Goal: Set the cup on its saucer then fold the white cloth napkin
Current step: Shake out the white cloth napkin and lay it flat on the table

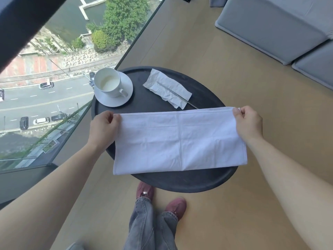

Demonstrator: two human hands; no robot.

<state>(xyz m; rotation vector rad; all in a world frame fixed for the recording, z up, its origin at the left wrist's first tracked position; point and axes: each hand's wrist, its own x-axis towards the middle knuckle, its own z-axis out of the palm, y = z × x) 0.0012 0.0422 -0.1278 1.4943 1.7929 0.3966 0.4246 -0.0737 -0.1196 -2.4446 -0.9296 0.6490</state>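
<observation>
A white cup [107, 82] stands upright on its white saucer [126, 91] at the far left of the round black table [144, 103], handle towards the near right. The white cloth napkin [180, 141] hangs as a long folded rectangle above the table's near half. My left hand [104, 127] pinches its upper left corner. My right hand [248, 123] pinches its upper right corner. The doubled top edge is stretched taut between both hands.
A crumpled paper napkin [167, 89] lies at the table's back with a thin metal utensil [191, 103] on it. A glass wall runs along the left. Grey cushions [270, 27] sit at the upper right. My feet [174, 208] stand on wood floor below the table.
</observation>
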